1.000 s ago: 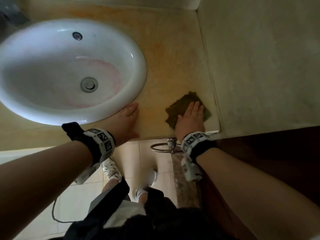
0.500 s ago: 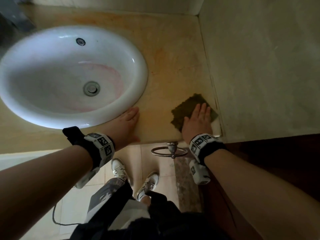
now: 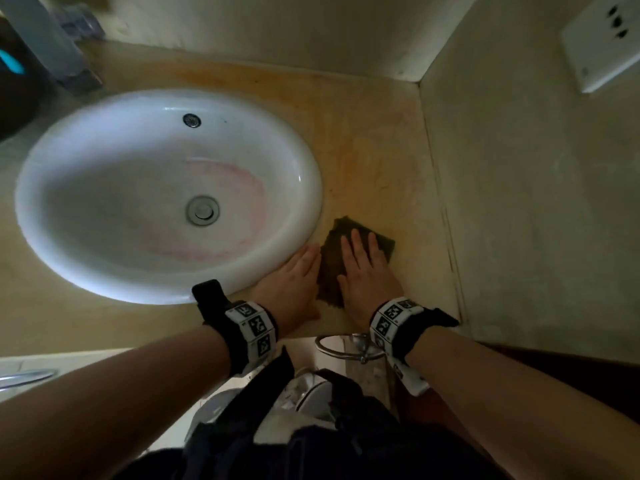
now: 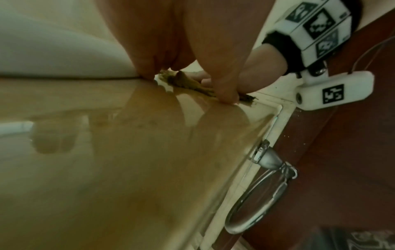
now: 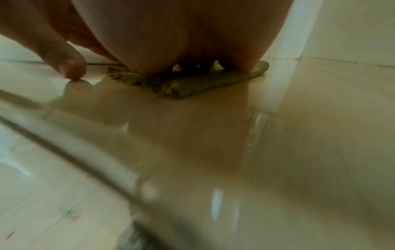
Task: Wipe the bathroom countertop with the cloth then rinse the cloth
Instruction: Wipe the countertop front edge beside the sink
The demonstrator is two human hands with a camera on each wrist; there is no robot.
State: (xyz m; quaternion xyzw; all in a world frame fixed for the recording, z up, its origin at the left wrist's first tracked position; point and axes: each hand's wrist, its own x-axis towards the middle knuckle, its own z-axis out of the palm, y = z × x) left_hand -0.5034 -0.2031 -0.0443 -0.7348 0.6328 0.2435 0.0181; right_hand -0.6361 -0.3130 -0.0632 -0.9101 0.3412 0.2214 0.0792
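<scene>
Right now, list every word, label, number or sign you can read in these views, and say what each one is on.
No readable words or numbers anywhere.
Left wrist band: black-and-white square marker patterns, not text.
Right wrist band: the same kind of markers, not text.
Camera housing on the right wrist: one square marker, no letters.
Wall plate: only dark slots, no print visible.

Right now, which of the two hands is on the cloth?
The right hand presses flat on the cloth. The left hand rests on the bare countertop beside the sink.

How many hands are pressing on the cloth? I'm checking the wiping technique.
1: the right hand lies flat on the cloth. The left hand rests on the countertop beside the sink.
</scene>
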